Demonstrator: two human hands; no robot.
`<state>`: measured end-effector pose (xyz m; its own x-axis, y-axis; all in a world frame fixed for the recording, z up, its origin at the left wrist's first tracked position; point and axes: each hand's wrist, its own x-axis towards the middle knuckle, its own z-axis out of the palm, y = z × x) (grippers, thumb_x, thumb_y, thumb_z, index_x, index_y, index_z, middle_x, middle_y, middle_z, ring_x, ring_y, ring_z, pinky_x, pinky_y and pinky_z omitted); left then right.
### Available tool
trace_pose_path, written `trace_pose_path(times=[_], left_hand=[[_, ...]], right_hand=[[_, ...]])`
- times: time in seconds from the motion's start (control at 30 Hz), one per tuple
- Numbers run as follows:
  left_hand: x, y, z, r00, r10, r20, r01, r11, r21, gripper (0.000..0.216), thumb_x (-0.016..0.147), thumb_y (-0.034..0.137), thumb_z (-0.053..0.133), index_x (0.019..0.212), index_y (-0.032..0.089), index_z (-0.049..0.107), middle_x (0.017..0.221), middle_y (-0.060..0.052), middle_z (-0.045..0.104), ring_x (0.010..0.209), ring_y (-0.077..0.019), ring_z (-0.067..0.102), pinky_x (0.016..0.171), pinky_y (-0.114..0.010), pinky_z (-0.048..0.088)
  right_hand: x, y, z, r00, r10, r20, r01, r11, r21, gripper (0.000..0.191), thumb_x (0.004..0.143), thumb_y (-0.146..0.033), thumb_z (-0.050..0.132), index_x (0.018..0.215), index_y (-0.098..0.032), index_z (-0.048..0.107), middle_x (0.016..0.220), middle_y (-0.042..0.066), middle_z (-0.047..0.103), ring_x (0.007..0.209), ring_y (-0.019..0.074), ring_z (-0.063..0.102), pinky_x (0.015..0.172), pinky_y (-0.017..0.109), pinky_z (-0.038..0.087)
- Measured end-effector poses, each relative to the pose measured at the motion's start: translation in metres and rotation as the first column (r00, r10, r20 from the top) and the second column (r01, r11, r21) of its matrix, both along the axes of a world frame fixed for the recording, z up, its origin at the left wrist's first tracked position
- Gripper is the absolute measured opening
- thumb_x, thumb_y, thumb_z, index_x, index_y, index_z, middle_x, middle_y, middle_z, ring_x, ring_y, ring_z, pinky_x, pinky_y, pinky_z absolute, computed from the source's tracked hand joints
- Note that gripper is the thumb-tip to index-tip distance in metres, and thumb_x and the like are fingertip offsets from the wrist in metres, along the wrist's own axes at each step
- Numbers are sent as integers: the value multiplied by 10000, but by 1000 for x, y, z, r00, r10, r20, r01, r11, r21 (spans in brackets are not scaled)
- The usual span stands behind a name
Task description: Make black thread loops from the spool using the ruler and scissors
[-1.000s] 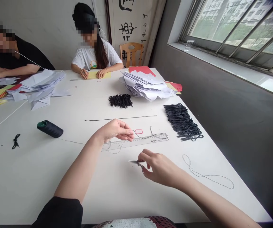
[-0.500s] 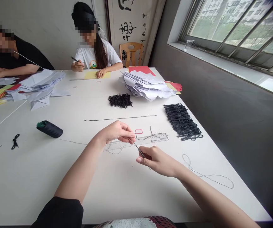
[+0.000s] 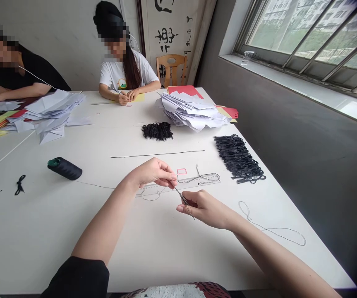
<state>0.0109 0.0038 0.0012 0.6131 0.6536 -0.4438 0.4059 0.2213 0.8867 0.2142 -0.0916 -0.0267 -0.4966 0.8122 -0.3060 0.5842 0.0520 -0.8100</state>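
Observation:
My left hand (image 3: 158,174) is closed in a pinch on a thin black cord, above a clear ruler (image 3: 211,182). From that pinch, taut dark strands of the black cord (image 3: 181,196) run down to my right hand (image 3: 204,209), whose thumb and fingers are closed around them. Loose ends poke out below the right thumb. Another part of the cord curls over the ruler's right half. A fine thread leads from a black thread spool (image 3: 68,169) on the left towards my left hand, which partly hides the ruler. Exactly how the strands are wound is too small to see.
One straight black cord (image 3: 156,154) lies beyond my hands. Black loops form a small pile (image 3: 157,131) and a larger row (image 3: 238,159). A loose thread (image 3: 271,229) lies right. White papers (image 3: 193,109) are stacked at the back. Two people sit across the table, one writing.
My right hand has shifted very slightly up and left; my left hand keeps its pinch. Across the table, a person's pen hand has come down onto the paper.

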Motion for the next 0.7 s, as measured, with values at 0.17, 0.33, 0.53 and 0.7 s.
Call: trace_pose_path(times=[0.17, 0.33, 0.53, 0.7], left_hand=[[-1, 1, -1, 1000, 22, -4, -22, 1000, -18, 189, 754, 340, 740, 763, 152, 731, 835, -80, 759, 807, -180, 727, 722, -231, 525], [0, 1, 1, 999, 47, -17, -47, 999, -15, 220, 755, 362, 733, 786, 144, 723, 842, -85, 754, 781, -177, 727, 705, -234, 525], [-5, 0, 5, 997, 63, -48, -60, 996, 67, 244, 736, 395, 744, 813, 166, 716, 1004, -67, 729, 718, -160, 725, 675, -233, 519], [-12, 3, 8, 995, 64, -80, -55, 993, 105, 268, 740, 418, 743, 789, 158, 696, 784, -50, 715, 672, -160, 710, 635, -231, 519]], right_hand=[[6, -1, 2, 986, 104, 127, -105, 994, 1, 380, 877, -474, 591, 693, -182, 429, 611, -42, 535, 524, 77, 398, 519, 228, 302], [10, -7, -11, 916, 181, 359, -224, 971, 83, 155, 878, -227, 588, 1026, -197, 618, 889, 39, 676, 728, 151, 579, 624, 249, 373], [-3, -19, -27, 830, 136, 541, -296, 930, 219, 178, 901, -125, 517, 1028, -175, 630, 914, 71, 651, 732, 185, 626, 588, 262, 352], [-5, -21, -24, 851, 161, 499, -332, 903, 274, 176, 889, -135, 552, 1030, -182, 647, 990, 69, 629, 716, 167, 610, 601, 269, 376]])
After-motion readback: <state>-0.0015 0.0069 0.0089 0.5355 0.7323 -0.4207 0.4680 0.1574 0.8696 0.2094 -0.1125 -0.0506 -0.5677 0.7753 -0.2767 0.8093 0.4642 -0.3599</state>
